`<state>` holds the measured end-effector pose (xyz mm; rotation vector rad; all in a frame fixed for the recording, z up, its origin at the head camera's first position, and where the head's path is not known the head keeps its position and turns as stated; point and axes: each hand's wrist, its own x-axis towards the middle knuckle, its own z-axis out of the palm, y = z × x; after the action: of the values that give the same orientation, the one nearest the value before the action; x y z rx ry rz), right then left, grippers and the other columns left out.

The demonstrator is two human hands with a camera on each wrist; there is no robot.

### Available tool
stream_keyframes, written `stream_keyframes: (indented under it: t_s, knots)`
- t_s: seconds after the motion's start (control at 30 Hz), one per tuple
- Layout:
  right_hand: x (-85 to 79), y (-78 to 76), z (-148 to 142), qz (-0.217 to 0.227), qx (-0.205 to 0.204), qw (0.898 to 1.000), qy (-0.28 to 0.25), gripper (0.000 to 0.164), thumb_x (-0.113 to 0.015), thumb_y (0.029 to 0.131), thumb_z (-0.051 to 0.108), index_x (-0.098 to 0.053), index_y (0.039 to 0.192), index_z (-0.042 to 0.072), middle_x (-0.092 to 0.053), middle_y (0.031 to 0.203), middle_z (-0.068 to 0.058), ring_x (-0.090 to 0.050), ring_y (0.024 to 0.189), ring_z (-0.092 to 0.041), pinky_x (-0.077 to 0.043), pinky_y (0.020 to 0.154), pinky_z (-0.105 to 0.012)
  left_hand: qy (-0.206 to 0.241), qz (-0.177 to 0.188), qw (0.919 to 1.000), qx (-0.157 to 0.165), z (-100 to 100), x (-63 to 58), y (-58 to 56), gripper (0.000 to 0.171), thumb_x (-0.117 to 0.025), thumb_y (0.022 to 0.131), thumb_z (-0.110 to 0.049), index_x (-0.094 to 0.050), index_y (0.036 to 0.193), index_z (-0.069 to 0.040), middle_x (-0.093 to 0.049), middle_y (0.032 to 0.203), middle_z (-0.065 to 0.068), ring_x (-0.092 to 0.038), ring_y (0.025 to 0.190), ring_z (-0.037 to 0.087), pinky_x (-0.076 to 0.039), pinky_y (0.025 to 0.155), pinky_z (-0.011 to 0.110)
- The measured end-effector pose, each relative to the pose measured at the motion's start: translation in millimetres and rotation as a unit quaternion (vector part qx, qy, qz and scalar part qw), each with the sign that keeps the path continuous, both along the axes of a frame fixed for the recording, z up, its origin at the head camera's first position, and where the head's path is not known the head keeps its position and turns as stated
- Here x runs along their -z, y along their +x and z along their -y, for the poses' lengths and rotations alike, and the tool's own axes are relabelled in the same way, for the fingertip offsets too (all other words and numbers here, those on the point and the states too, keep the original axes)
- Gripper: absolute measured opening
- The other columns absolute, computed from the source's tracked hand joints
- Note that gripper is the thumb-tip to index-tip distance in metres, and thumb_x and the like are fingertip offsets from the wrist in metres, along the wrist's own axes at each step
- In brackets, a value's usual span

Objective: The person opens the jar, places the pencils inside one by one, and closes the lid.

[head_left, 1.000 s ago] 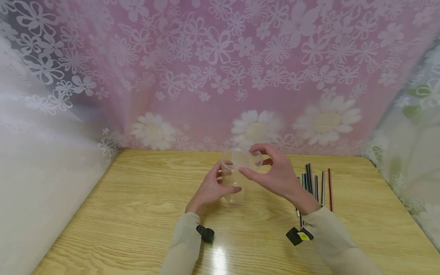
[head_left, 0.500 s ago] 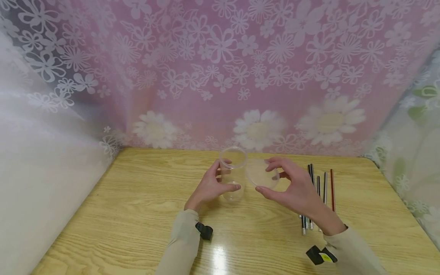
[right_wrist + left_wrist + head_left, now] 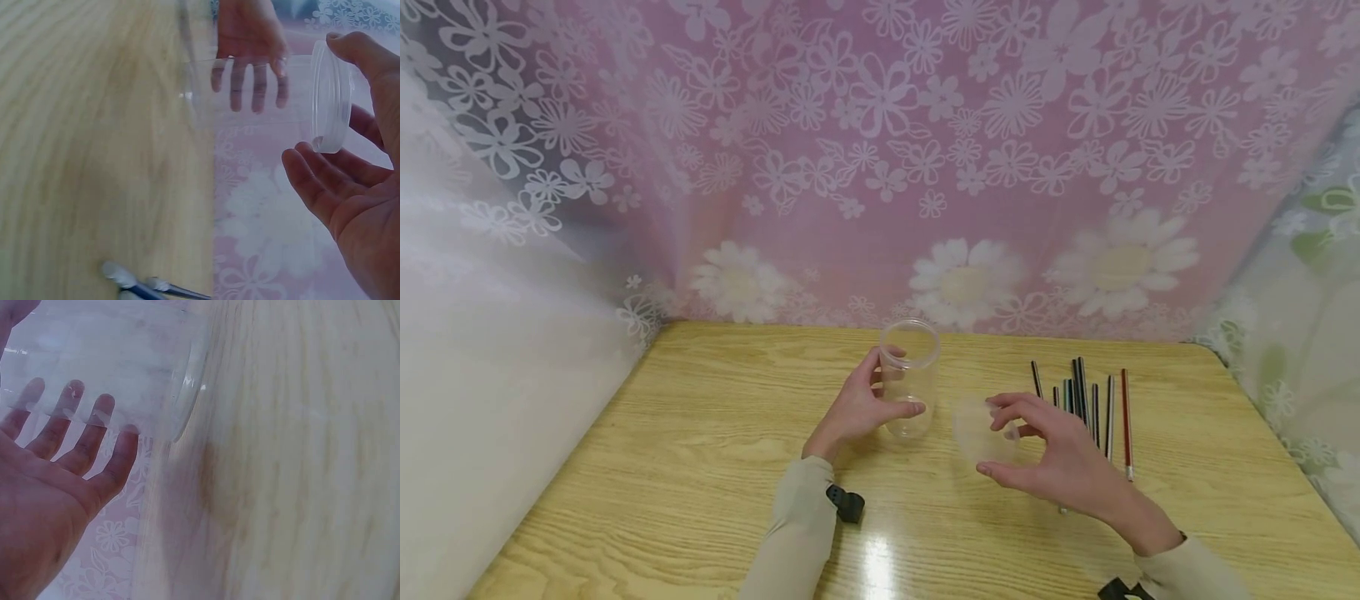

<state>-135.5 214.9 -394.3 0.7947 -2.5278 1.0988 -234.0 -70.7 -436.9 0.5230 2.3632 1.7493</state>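
A clear plastic jar [image 3: 910, 379] stands upright and uncapped in the head view. My left hand [image 3: 859, 410] holds it, with the thumb in front and the fingers behind; the left wrist view shows those fingers through the jar wall [image 3: 119, 350]. To the right of the jar, low over the table, is a clear round lid [image 3: 972, 435]. My right hand [image 3: 1060, 458] holds this lid by its edge between thumb and fingers. In the right wrist view the lid [image 3: 332, 103] lines up with the jar's mouth.
Several dark pencils [image 3: 1078, 392] and a red pencil [image 3: 1125, 417] lie on the wooden table [image 3: 700, 467], right of and partly beneath my right hand. A pink flowered curtain [image 3: 850, 208] hangs along the table's back edge.
My right hand has carried the lid off the jar's mouth, to the right and down toward the table. More pencils show now. The left hand and the jar stay almost still.
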Motion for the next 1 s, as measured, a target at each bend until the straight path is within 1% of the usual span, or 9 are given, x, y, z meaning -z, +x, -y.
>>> stream_keyframes:
  t_s: [0.1, 0.2, 0.33, 0.4, 0.47, 0.53, 0.7, 0.77, 1.0]
  knots:
    - [9.7, 2.6, -2, 0.022, -0.010, 1.000, 0.005, 0.039, -0.093, 0.077, 0.026, -0.064, 0.102, 0.028, -0.068, 0.128, 0.000, -0.065, 0.110, -0.007, -0.059, 0.077, -0.029, 0.000, 0.001, 1.0000, 0.001, 0, 0.4, -0.2, 0.071, -0.090, 0.079, -0.029, -0.050, 0.137, -0.040, -0.055, 0.140, -0.007, -0.055, 0.132, 0.024, -0.040, 0.114, 0.056]
    - [18.7, 4.8, -2, 0.049, -0.023, 0.998, 0.015, 0.038, -0.091, 0.078, 0.031, -0.064, 0.103, 0.028, -0.069, 0.127, -0.001, -0.064, 0.111, -0.007, -0.059, 0.077, -0.029, 0.001, 0.002, 1.0000, 0.002, 0, 0.7, -0.5, 0.072, -0.090, 0.079, -0.029, -0.050, 0.138, -0.040, -0.054, 0.141, -0.007, -0.055, 0.133, 0.025, -0.039, 0.114, 0.056]
    - [27.6, 6.4, -1, 0.092, -0.041, 0.994, 0.040, 0.037, -0.089, 0.080, 0.039, -0.065, 0.104, 0.025, -0.069, 0.127, -0.002, -0.064, 0.111, -0.010, -0.058, 0.079, -0.029, 0.002, 0.004, 1.0000, 0.004, 0, 0.4, -0.3, 0.072, -0.089, 0.079, -0.029, -0.049, 0.139, -0.038, -0.054, 0.141, -0.007, -0.054, 0.133, 0.024, -0.039, 0.114, 0.056]
    - [30.9, 6.8, 0, 0.099, -0.048, 0.992, 0.058, 0.038, -0.088, 0.080, 0.042, -0.065, 0.104, 0.024, -0.070, 0.127, -0.003, -0.064, 0.110, -0.012, -0.058, 0.080, -0.029, 0.001, 0.005, 1.0000, 0.003, 0, 0.1, -0.1, 0.073, -0.089, 0.080, -0.029, -0.049, 0.139, -0.037, -0.054, 0.141, -0.007, -0.054, 0.133, 0.024, -0.039, 0.114, 0.056]
    - [33.5, 7.2, 1, 0.100, -0.055, 0.990, 0.077, 0.039, -0.088, 0.080, 0.045, -0.065, 0.104, 0.025, -0.070, 0.127, -0.002, -0.065, 0.109, -0.014, -0.057, 0.080, -0.028, 0.001, 0.006, 1.0000, 0.003, 0, -0.1, 0.1, 0.073, -0.089, 0.080, -0.029, -0.049, 0.139, -0.037, -0.054, 0.141, -0.006, -0.054, 0.133, 0.024, -0.039, 0.114, 0.056]
    - [35.7, 7.8, 1, 0.093, -0.063, 0.989, 0.095, 0.039, -0.088, 0.080, 0.045, -0.065, 0.104, 0.025, -0.071, 0.126, -0.002, -0.066, 0.109, -0.017, -0.057, 0.081, -0.029, 0.000, 0.008, 1.0000, 0.002, 0, -0.2, 0.2, 0.072, -0.089, 0.079, -0.029, -0.049, 0.139, -0.037, -0.055, 0.141, -0.006, -0.054, 0.133, 0.024, -0.039, 0.115, 0.056]
    - [38.2, 10.1, 5, 0.084, -0.074, 0.983, 0.144, 0.038, -0.087, 0.080, 0.048, -0.064, 0.104, 0.030, -0.070, 0.126, 0.002, -0.067, 0.113, -0.021, -0.056, 0.090, -0.038, 0.001, 0.011, 0.9999, 0.002, 0, -1.7, 0.4, 0.072, -0.089, 0.080, -0.030, -0.049, 0.139, -0.037, -0.055, 0.141, -0.004, -0.054, 0.133, 0.025, -0.038, 0.115, 0.056]
    - [38.3, 11.0, 6, 0.087, -0.077, 0.980, 0.160, 0.038, -0.087, 0.079, 0.048, -0.063, 0.104, 0.032, -0.070, 0.126, 0.004, -0.066, 0.114, -0.021, -0.056, 0.092, -0.040, 0.002, 0.012, 0.9999, 0.003, 0, -1.9, 0.3, 0.072, -0.089, 0.080, -0.030, -0.049, 0.139, -0.038, -0.054, 0.141, -0.004, -0.054, 0.134, 0.025, -0.038, 0.115, 0.056]
    - [38.8, 11.4, 10, 0.080, -0.092, 0.976, 0.181, 0.038, -0.089, 0.075, 0.043, -0.064, 0.101, 0.031, -0.070, 0.125, 0.004, -0.064, 0.110, -0.019, -0.056, 0.090, -0.037, 0.005, 0.014, 0.9999, 0.006, 0, -1.3, 0.6, 0.072, -0.089, 0.080, -0.029, -0.048, 0.139, -0.038, -0.053, 0.142, -0.007, -0.053, 0.134, 0.024, -0.037, 0.116, 0.057]
